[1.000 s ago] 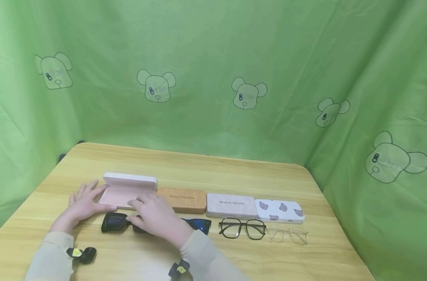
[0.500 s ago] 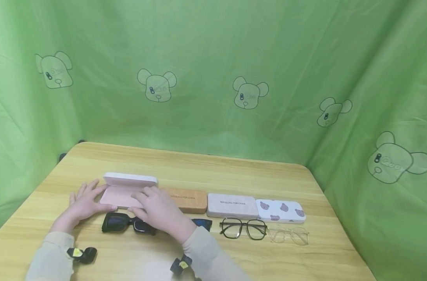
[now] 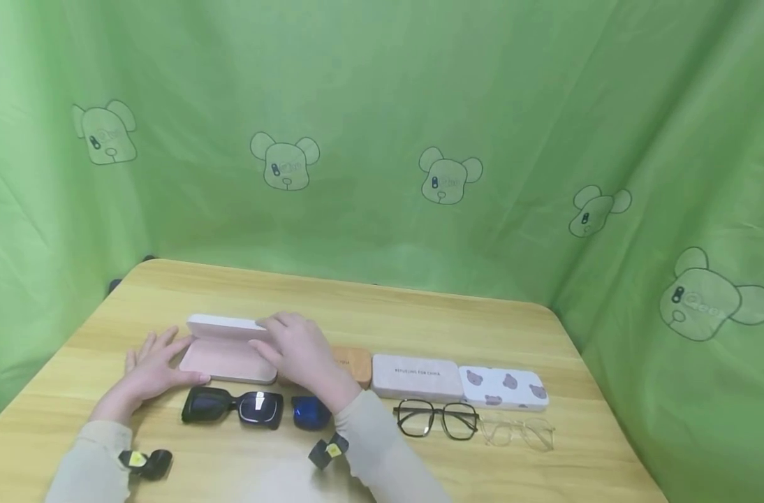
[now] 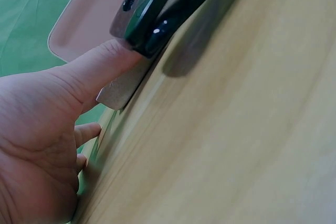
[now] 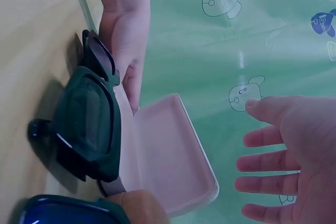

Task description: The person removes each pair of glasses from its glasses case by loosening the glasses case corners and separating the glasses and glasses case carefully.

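Observation:
A pink-lined glasses case (image 3: pixel 230 358) lies on the table with its lid raised. My left hand (image 3: pixel 152 370) holds its left end, thumb along the front edge and index finger at the back corner; the other fingers spread outside it. My right hand (image 3: pixel 303 353) is over the case's right end, near the lid's edge in the head view. In the right wrist view its fingers (image 5: pixel 265 184) are extended with nothing between them. Thick black sunglasses (image 3: pixel 231 406) lie in front of the case. Blue-lensed sunglasses (image 3: pixel 310 412) are beside them, partly hidden by the right forearm.
To the right in a row lie an orange case (image 3: pixel 359 363), partly covered by the right hand, a pale grey case (image 3: pixel 416 376) and a white bear-print case (image 3: pixel 504 386). Black-framed glasses (image 3: pixel 435 419) and thin clear-framed glasses (image 3: pixel 517 431) lie before them. A green curtain (image 3: pixel 369 230) surrounds the table.
My right hand has moved from the case's front right part up and back to its lid's right side, uncovering the black sunglasses. The left hand keeps its place.

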Demonstrator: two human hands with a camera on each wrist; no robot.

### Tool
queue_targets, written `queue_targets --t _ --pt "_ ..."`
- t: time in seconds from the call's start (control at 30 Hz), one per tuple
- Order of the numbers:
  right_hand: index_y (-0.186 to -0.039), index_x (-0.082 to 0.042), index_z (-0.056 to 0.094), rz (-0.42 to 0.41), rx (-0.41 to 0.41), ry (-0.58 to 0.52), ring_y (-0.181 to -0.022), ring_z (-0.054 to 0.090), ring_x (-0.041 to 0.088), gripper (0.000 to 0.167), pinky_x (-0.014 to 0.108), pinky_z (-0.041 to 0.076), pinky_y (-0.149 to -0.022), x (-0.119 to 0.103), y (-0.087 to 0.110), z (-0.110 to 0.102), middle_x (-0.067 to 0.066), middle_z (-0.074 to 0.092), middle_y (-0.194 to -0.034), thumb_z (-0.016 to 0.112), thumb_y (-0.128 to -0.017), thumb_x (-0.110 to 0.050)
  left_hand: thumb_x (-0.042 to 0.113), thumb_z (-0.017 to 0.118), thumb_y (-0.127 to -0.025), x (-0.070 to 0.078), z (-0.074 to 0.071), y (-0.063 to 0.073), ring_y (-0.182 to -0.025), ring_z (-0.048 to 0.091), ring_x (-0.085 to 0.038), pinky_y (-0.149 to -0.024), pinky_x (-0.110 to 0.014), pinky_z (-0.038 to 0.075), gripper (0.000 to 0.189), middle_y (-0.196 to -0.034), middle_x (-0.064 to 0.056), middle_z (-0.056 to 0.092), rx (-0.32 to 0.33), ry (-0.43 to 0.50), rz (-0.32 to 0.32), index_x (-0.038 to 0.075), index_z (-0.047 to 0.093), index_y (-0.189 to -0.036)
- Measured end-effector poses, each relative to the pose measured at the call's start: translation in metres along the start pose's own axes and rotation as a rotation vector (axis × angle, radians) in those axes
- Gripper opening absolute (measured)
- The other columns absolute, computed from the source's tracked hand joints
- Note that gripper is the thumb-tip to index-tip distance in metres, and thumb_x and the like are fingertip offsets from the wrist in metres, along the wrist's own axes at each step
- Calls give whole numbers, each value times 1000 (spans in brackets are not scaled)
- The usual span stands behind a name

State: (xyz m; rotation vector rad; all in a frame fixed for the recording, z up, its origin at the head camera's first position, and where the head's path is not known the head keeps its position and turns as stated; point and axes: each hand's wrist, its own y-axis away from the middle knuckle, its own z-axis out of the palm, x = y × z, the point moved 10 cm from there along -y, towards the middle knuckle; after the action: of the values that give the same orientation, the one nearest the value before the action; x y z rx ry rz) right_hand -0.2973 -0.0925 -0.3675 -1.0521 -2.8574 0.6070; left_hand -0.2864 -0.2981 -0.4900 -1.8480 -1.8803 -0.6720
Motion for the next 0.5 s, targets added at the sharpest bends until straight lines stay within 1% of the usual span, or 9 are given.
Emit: queue_targets --t 0.13,0.33,0.5 --pt "-127 -19 62 30 -28 -21 -112 64 14 41 29 53 -97 4 -9 5 -1 68 -122 51 -98 -46 51 78 -73 -1 1 0 -137 -5 -66 -100 -82 -12 100 -155 -37 6 -2 2 -4 -2 35 -146" --pt "-130 -18 60 53 -77 -14 -117 62 15 42 30 52 -99 7 -25 16 0 66 -127 49 -99 -45 51 78 -73 1 0 1 -137 -5 -66 -101 -82 -12 100 -155 -37 6 -10 6 -9 -2 35 -146" --pt "-131 -18 59 72 -123 -22 -116 63 16 46 29 52 -100 12 -39 27 2 65 -129 46 -100 -48 51 78 -73 2 0 0 -137 -5 -66 -101 -82 -12 101 -155 -37 6 -9 12 -12 -2 34 -146"
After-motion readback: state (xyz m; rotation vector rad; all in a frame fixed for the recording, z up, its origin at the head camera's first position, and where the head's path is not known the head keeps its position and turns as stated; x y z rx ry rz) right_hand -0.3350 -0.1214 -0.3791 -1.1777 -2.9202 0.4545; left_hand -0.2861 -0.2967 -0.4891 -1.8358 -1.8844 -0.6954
